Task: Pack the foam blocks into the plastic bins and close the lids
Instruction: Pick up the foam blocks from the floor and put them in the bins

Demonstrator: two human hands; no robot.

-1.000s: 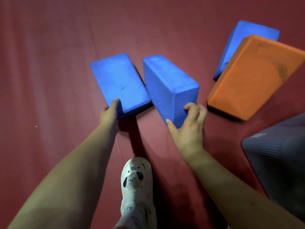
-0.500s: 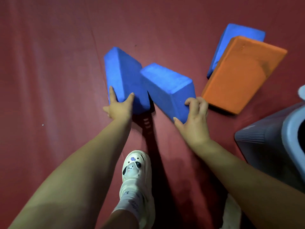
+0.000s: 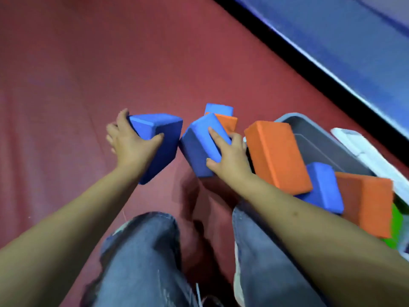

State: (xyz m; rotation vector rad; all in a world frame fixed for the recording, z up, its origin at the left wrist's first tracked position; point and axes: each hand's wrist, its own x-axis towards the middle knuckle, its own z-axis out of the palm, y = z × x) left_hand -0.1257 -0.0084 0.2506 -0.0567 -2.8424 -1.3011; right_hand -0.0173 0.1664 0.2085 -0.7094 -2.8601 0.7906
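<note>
Above the red floor (image 3: pixel 110 63): a person is standing and looking down at two bare arms reaching forward, each hand carrying a foam block.
Left hand (image 3: pixel 130 142): its grip is wrapping the near end of a blue block (image 3: pixel 159 145), thumb lying on the top face and fingers curling behind the far left edge; the block is tilting, its lower corner pointing down toward the floor.
Right hand (image 3: pixel 230 156): its grip is clasping a second blue block (image 3: pixel 199 142), fingers spreading across the top face and thumb pressing the near side; this block is sitting just right of the first, their corners nearly touching.
Bin (image 3: pixel 314 134): a grey plastic bin is standing open at the right, beside the right forearm, with a white lid (image 3: pixel 363 151) lying along its far side.
Inside the bin: a large orange block (image 3: pixel 276 156) is leaning over the near rim, a smaller blue block (image 3: pixel 323 189) is lying against it, and another orange block (image 3: pixel 371 202) is sitting further right.
Floor beyond the hands: a blue block (image 3: pixel 219 109) and an orange one (image 3: pixel 228 124) are lying together, partly hidden.
Writing: no lettering is readable; the picture is blurring with motion.
Legs: grey jeans (image 3: pixel 141 258) are filling the bottom edge.
</note>
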